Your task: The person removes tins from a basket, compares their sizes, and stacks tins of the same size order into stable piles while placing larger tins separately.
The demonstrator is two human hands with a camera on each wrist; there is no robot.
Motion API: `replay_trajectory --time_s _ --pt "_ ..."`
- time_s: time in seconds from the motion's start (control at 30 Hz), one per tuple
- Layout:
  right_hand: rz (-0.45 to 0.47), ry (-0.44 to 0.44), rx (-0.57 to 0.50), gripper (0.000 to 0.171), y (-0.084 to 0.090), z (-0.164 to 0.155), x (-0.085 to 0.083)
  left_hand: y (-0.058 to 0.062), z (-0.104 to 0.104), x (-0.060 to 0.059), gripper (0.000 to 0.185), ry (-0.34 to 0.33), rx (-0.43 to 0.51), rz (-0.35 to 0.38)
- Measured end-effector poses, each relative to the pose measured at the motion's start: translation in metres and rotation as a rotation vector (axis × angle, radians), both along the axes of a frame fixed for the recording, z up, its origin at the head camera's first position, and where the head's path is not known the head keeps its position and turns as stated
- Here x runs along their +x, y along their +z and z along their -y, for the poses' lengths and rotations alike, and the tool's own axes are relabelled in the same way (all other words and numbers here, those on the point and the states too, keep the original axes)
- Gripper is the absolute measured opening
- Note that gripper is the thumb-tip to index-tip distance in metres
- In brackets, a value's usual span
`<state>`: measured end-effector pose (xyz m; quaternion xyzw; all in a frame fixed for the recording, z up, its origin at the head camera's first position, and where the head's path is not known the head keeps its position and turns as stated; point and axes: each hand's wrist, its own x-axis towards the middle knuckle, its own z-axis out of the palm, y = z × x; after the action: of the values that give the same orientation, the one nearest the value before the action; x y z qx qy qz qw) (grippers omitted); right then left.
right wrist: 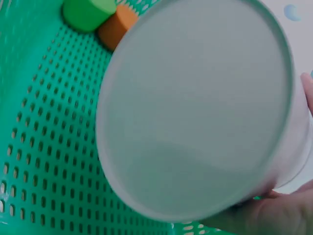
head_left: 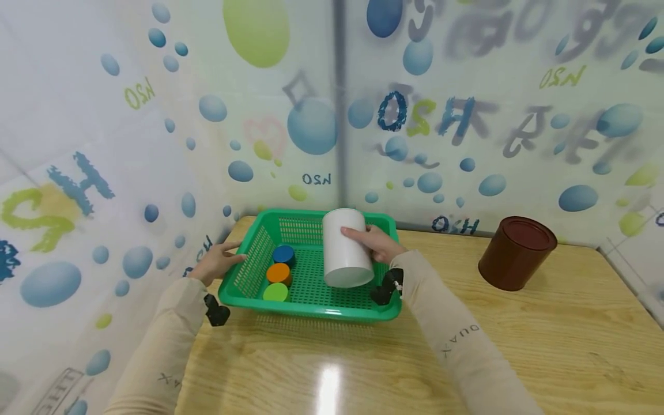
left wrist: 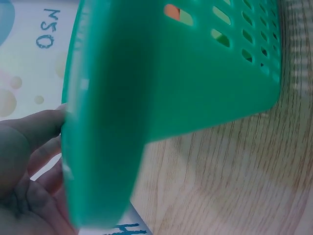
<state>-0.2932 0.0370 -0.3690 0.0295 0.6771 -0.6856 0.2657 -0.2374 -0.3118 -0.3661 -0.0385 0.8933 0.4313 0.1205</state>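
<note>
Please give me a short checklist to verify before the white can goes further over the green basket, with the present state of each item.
1. Right hand has a firm grip on the white can: ok.
2. Left hand steadies the green basket at its left rim: ok.
3. Basket floor under the can is free: ok.
4. Blue, orange and green pucks stay clear on the left: ok.
5. Can is empty: cannot tell.

Both arms reach forward in beige sleeves, a small black camera strapped at each wrist. The left hand (head_left: 215,262) lies out to the left, fingers fairly straight and pointing inward — relaxed, not clenched. The right hand (head_left: 377,244) sits farther forward and higher, thumb and fingers curled in a grip, palm turned inward — wrist slightly bent.
</note>
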Motion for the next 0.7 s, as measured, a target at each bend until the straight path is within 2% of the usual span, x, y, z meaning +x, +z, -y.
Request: replay_trajectory --time_s 0.27,0.47,0.7 --pt "-0.065 -0.020 -0.070 0.078 0.021 -0.001 0.008 0.001 -0.001 0.000 0.057 -0.001 -0.001 -0.004" --pt "-0.077 -0.024 -0.068 0.083 0.030 -0.007 0.013 0.001 -0.003 0.002 0.058 -0.006 -0.009 0.000" --pt "-0.097 0.049 -0.067 0.082 0.047 -0.017 0.029 0.001 -0.004 0.003 0.057 -0.003 -0.024 -0.007"
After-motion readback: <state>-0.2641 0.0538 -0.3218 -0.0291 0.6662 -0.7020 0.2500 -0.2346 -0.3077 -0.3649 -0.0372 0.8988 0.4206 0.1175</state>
